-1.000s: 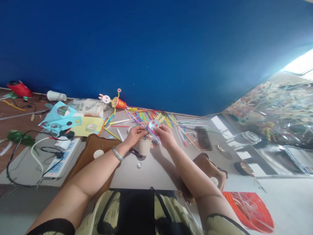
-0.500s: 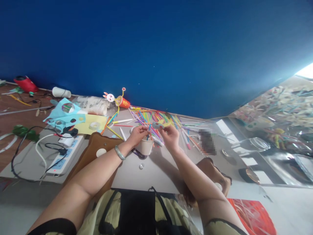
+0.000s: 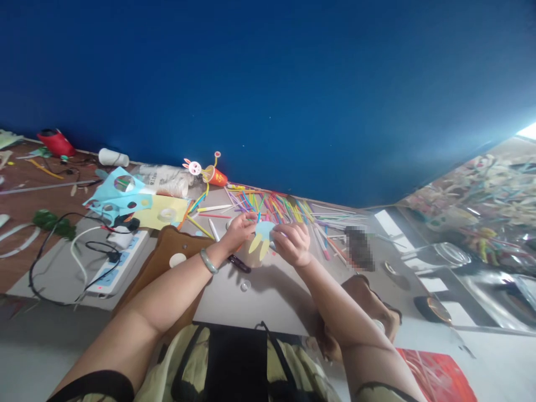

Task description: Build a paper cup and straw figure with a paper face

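A paper cutout (image 3: 263, 231), pale blue and round with two yellow ear-like strips pointing down, is pinched at its right edge by my right hand (image 3: 294, 244). Behind it stands a white paper cup (image 3: 252, 258), mostly hidden. A thin blue stem (image 3: 259, 216), seemingly a pipe cleaner, rises above the cup. My left hand (image 3: 239, 230), a bangle on its wrist, is closed at this stem, thumb and fingertips together. Below the cup lie a dark pen-like object (image 3: 240, 264) and a small clear round piece (image 3: 245, 286).
Many coloured pipe cleaners (image 3: 285, 206) lie along the blue wall. A red cup with a rabbit face (image 3: 215, 176) leans there. Cut blue paper (image 3: 111, 195), a power strip (image 3: 121, 262) and cables are left. A glass jar (image 3: 444, 254) lies right.
My right hand has brought the cutout down and left, in front of the cup, turning its blue face toward me with the yellow strips downward. My left hand stays at the cup's stem.
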A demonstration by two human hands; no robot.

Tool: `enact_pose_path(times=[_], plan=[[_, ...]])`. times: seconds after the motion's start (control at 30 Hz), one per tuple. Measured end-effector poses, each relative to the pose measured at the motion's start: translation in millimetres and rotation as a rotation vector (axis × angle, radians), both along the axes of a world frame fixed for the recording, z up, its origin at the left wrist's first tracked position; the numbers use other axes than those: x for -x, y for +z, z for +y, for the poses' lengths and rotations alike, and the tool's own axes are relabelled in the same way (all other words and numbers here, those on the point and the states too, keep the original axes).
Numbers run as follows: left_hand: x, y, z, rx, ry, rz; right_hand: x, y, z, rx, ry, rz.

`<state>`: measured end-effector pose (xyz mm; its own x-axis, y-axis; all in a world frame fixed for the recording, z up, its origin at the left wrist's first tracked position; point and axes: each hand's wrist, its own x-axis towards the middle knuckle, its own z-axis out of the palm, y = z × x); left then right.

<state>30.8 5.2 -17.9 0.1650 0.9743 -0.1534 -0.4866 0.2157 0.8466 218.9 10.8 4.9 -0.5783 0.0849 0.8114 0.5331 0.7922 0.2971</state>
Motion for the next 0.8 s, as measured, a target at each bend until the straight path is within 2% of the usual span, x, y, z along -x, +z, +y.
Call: enact_pose_path(times=[0.13,0.27,0.4,0.57,0.8], plan=[[2.8,-0.1,0.8,-0.088,0.031,0.011,1.0,0.5,3.2,-0.015,-0.02,-0.007],[6.1,1.1,3.6,-0.123,-0.033,0.041,0.5,-2.7,9.1,0.005,-0.127,-0.043],[7.7,2.4,5.1,-0.14,-0.113,0.013,1.3,-3.5,13.3,-0.008,-0.077,-0.099],[8.2,-0.4,4.6,-0.14,-0.129,0.046,0.8,-5.9,15.4,0.013,-0.039,-0.167],[8.2,-7.8,7.1,-0.125,-0.122,0.104,-1.3,-13.4,16.2,0.104,-0.091,-0.248]])
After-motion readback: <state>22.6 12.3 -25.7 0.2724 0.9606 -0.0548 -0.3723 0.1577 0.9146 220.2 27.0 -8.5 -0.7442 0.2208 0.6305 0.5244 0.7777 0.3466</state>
